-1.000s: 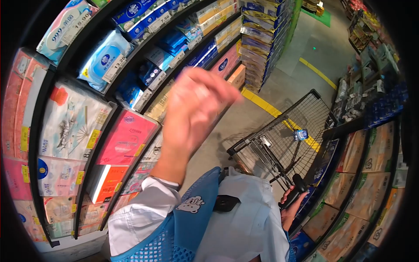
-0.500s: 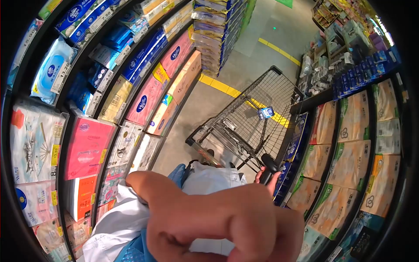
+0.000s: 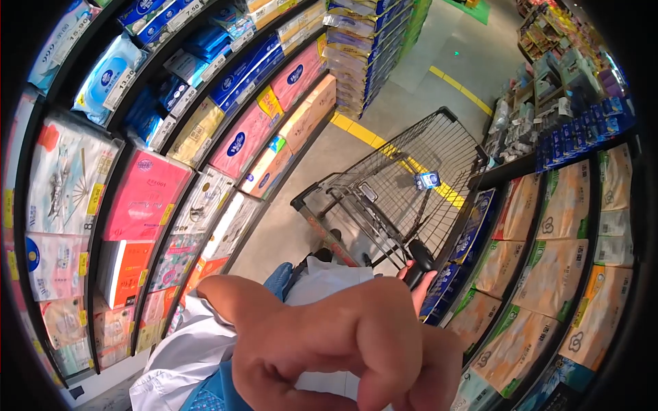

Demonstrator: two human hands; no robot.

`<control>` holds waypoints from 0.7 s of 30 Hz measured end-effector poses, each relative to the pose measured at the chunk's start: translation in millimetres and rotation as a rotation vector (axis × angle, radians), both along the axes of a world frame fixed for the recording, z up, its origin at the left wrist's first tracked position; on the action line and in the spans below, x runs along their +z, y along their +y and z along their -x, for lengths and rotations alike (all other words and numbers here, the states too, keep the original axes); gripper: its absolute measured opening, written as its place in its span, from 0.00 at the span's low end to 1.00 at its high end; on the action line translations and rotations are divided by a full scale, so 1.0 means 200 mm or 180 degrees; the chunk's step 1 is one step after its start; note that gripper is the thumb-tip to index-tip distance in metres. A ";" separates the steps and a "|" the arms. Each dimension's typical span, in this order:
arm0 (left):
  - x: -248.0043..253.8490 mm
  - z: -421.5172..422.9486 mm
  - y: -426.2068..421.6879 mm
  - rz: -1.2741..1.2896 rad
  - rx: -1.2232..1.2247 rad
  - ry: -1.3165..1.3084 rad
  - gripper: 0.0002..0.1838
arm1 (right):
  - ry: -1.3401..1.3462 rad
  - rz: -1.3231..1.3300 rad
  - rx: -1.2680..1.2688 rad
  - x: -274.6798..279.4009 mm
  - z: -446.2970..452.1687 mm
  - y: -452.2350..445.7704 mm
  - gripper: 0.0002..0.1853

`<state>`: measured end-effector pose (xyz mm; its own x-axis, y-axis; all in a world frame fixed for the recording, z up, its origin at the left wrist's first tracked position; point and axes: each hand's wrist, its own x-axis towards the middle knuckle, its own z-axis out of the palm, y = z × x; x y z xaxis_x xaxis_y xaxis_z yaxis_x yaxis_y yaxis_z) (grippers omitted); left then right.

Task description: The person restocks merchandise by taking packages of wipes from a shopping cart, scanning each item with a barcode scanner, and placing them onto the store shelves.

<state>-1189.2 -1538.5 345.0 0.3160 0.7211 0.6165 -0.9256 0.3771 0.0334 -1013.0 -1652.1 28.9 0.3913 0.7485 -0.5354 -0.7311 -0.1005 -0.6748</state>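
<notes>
Very close to the camera, my left hand (image 3: pixel 329 335) reaches across the lower middle of the view with its fingers curled. Its fingertips run toward the bottom edge, and what they hold, if anything, is hidden. Farther down, my right hand (image 3: pixel 419 284) wraps round the black end of the handle of a wire shopping cart (image 3: pixel 404 185); part of this hand is covered by my left one. A small blue and white packet (image 3: pixel 428 180) shows at the cart's wire mesh.
Shelves of tissue packs (image 3: pixel 236 144) with price tags line the left side. On the right, shelves hold orange-beige tissue packs (image 3: pixel 552 267) and blue packets (image 3: pixel 582 137). A tall stack of packs (image 3: pixel 353 61) stands ahead on the left. Yellow floor lines (image 3: pixel 356 130) cross the grey aisle.
The view has shifted slightly, so the shelves and cart sit farther right in the picture. My left hand stays curled near the camera; my right stays on the cart handle.
</notes>
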 end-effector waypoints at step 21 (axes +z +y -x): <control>-0.18 -0.39 -0.23 -0.0403 -0.0063 0.0442 0.12 | -0.0044 -0.0560 0.0401 -0.08 -0.13 -0.30 0.45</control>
